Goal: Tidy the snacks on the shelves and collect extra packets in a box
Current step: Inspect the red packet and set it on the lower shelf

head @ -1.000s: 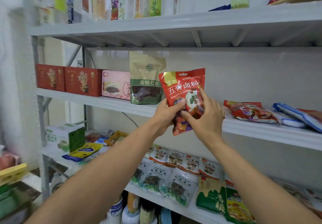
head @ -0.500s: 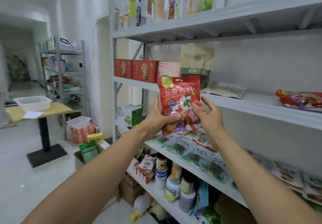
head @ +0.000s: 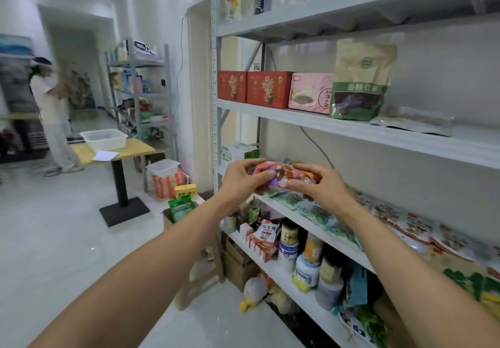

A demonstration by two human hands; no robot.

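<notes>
Both hands hold a red snack packet (head: 281,172) tipped almost flat, close in front of the metal shelf rack (head: 378,136) and just above a row of clear packets with green contents (head: 291,198) lying on a lower board. The left hand (head: 243,178) curls round the packet's left end, and the right hand (head: 318,185) pinches its right end. Down on the floor at left, a cardboard box (head: 167,215) holds green sachets (head: 181,206) standing upright.

Right of the kraft pouch (head: 364,76) a flat clear packet (head: 414,120) lies low, with open room above it; left of the pouch, the pink box (head: 309,91) and red boxes (head: 251,87) block the shelf (head: 351,128).
</notes>
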